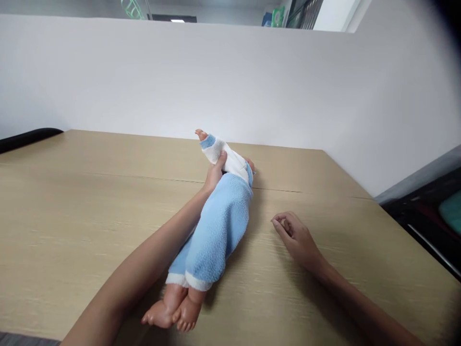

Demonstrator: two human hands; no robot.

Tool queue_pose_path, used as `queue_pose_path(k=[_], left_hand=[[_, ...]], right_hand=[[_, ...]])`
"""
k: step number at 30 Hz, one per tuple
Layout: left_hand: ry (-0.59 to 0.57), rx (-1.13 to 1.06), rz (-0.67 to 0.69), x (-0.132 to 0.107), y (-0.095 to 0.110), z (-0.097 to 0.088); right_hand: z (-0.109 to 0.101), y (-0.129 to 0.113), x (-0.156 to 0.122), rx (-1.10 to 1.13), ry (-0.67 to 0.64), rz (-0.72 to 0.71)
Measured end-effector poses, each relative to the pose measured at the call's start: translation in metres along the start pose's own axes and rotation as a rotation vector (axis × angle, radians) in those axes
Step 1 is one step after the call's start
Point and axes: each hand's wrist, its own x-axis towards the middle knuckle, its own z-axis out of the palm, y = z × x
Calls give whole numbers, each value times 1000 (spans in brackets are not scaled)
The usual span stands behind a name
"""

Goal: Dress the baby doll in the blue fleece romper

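Note:
A baby doll (212,230) in a light blue fleece suit lies on its side on the wooden table (72,202), bare feet toward me. My left hand (215,174) is closed around the doll's upper body and its raised arm, which wears a white sleeve with a blue cuff (216,148). The doll's head is hidden behind its body. My right hand (293,235) rests on the table to the right of the doll, apart from it, fingers curled loosely together with nothing visible in them.
A white partition wall (230,77) stands along the table's far edge and right side. A dark chair edge (25,138) shows at the far left. Dark equipment with a teal patch (432,216) sits beyond the table's right edge.

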Motion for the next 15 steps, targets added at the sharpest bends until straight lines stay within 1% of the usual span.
queue_pose_path(k=[3, 5, 10, 15], left_hand=[[19, -117, -40, -5, 2, 11], [6, -107, -31, -11, 5, 19], [-19, -7, 22, -20, 6, 37], [-54, 184, 47, -24, -3, 55]], right_hand=[[-3, 3, 1, 7, 22, 20], [-2, 4, 2, 7, 12, 21], [0, 4, 3, 41, -40, 5], [-2, 3, 6, 144, -56, 63]])
